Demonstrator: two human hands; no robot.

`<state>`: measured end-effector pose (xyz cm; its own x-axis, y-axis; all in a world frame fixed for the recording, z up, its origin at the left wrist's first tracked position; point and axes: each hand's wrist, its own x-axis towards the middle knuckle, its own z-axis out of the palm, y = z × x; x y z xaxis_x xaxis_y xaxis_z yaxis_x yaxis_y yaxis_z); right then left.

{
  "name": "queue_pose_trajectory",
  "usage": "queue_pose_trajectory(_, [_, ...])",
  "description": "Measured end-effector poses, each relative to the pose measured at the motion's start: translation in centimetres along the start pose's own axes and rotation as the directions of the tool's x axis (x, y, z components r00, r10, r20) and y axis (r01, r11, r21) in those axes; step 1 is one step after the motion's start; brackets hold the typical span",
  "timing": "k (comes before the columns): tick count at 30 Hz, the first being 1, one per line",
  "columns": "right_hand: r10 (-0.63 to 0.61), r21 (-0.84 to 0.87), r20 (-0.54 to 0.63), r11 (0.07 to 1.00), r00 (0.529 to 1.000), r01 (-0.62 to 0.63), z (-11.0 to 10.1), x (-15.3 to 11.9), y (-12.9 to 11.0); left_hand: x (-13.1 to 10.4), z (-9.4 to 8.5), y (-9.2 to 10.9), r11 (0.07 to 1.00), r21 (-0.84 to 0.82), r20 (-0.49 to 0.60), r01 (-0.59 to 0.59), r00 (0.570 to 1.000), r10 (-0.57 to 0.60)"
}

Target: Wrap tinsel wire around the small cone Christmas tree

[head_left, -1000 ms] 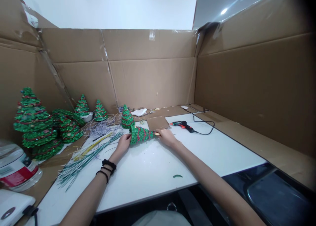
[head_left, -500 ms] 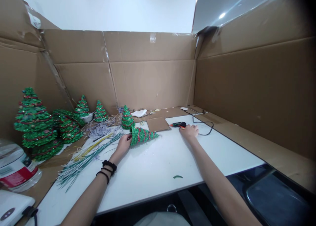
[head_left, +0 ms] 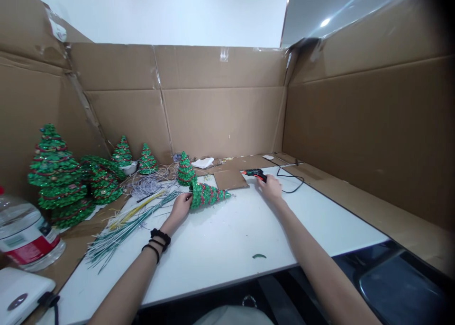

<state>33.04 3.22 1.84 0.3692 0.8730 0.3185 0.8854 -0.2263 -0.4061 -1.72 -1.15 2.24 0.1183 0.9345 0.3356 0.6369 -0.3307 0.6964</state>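
My left hand point(head_left: 182, 205) is closed on the wide base end of a small green tinsel Christmas tree point(head_left: 209, 195) with red garland. The tree lies on its side, tip pointing right, just over the white board point(head_left: 227, 239). In my right hand point(head_left: 270, 187) is a black and orange glue gun point(head_left: 254, 173), held by its handle with the nozzle toward the left. Beneath the nozzle lies a square of brown cardboard point(head_left: 231, 179). Another small tinsel tree point(head_left: 185, 168) stands upright behind the one in my left hand.
On the left are a large tinsel tree point(head_left: 57, 168), a water bottle point(head_left: 28, 230) and a white device point(head_left: 23, 292). Green and white wire stems point(head_left: 124, 235) lie beside my left arm. The gun's black cord point(head_left: 302, 179) loops at the right. Cardboard walls point(head_left: 220, 107) surround the board.
My right hand has closed round the glue gun's handle and raised the gun slightly from the board. The tree stays in my left hand. The whole view has shifted a little.
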Motion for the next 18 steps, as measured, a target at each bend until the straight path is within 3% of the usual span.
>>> queue_pose_trajectory(3, [-0.211,0.118,-0.007,0.971,0.978,0.210,0.0,-0.2,-0.7,0.0,0.0,0.1,1.000,0.000,-0.002,0.002,1.000,-0.002])
queue_pose_trajectory(7, [-0.425,0.223,-0.076,0.874,0.902,0.431,-0.3,-0.6,-1.5,0.1,0.0,0.0,1.000,-0.001,-0.005,0.005,1.000,-0.005])
queue_pose_trajectory(18, [-0.576,0.217,-0.149,0.774,0.804,0.595,-0.8,-1.0,-2.4,0.2,0.2,-0.2,1.000,-0.011,-0.009,-0.023,1.000,0.023])
